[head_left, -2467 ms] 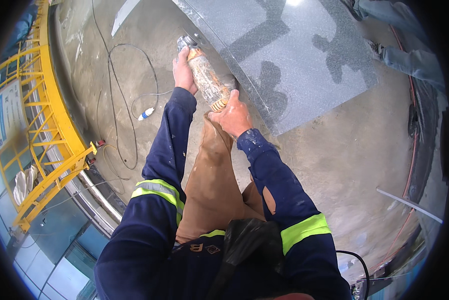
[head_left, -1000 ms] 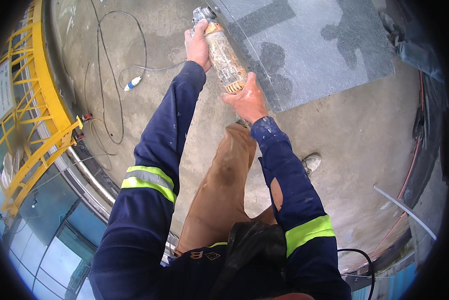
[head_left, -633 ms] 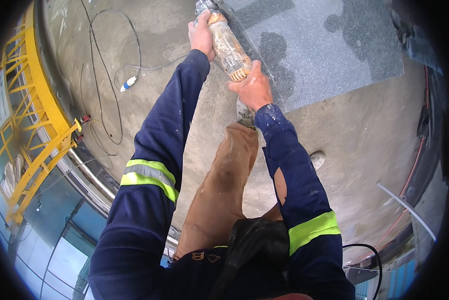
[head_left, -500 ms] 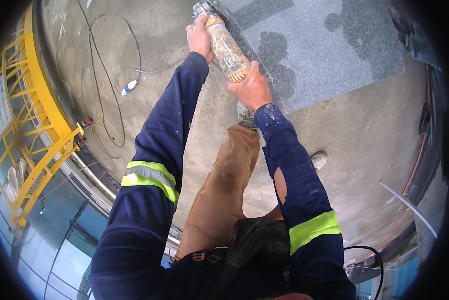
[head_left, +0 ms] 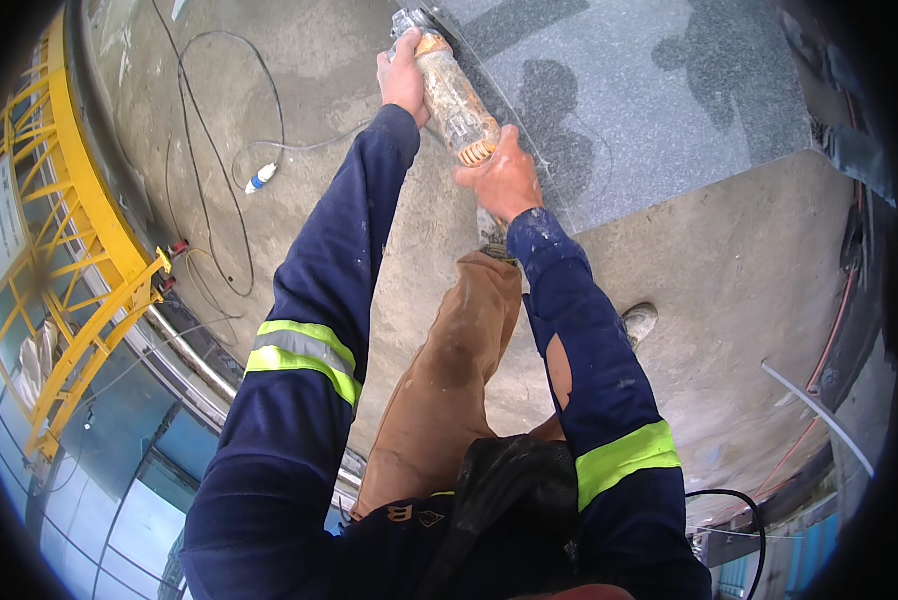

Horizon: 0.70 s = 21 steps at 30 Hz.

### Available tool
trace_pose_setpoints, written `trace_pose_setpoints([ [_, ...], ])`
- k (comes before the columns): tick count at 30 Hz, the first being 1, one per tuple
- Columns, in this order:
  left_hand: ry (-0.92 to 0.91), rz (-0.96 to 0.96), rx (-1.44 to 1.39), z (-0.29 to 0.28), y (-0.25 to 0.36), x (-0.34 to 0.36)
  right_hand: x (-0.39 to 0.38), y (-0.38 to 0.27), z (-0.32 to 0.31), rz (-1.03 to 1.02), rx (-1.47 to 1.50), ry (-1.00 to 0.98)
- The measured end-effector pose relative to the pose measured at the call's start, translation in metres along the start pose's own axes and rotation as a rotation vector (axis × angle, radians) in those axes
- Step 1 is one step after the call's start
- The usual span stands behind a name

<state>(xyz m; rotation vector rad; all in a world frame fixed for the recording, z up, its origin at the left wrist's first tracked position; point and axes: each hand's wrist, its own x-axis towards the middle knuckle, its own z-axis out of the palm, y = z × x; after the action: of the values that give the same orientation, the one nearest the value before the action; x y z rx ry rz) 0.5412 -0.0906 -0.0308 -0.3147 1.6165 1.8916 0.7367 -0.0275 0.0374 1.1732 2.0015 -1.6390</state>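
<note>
A worn, dust-caked angle grinder point(head_left: 454, 95) with orange parts lies slantwise between my two hands. My left hand point(head_left: 404, 80) is closed round its front end, near the metal head. At the vented orange rear end, my right hand point(head_left: 506, 178) grips the body, its fingers wrapped beneath. The tool's head is at the left edge of a speckled grey stone slab point(head_left: 659, 110). Whether the disc touches the stone cannot be seen, as the head reaches the top of the picture.
A thin dark cable point(head_left: 244, 225) loops over the concrete floor on the left, by a blue and white plug connector point(head_left: 260, 178). Farther left stands a yellow metal lattice frame point(head_left: 104, 220). A pale hose point(head_left: 819, 415) lies at the right. Dark shadows fall across the slab.
Both hands keep their hold on the angle grinder, which has hardly moved. The view has shifted slightly, and the slab's right corner shows a little farther right.
</note>
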Motion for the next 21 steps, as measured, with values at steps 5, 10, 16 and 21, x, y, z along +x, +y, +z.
trace_pose_setpoints([
  [5,0.063,-0.009,0.061,0.007,0.003,0.003,0.011,0.000,0.007,0.008,0.041,-0.014],
  [10,0.059,-0.036,0.082,0.007,0.011,0.019,0.025,-0.009,0.007,-0.005,-0.013,-0.021],
  [16,-0.005,-0.091,0.053,-0.003,0.015,0.045,0.037,-0.027,0.005,0.028,-0.016,-0.047],
  [21,-0.032,-0.151,0.016,-0.006,0.013,0.063,0.043,-0.043,-0.006,0.132,0.044,-0.186],
])
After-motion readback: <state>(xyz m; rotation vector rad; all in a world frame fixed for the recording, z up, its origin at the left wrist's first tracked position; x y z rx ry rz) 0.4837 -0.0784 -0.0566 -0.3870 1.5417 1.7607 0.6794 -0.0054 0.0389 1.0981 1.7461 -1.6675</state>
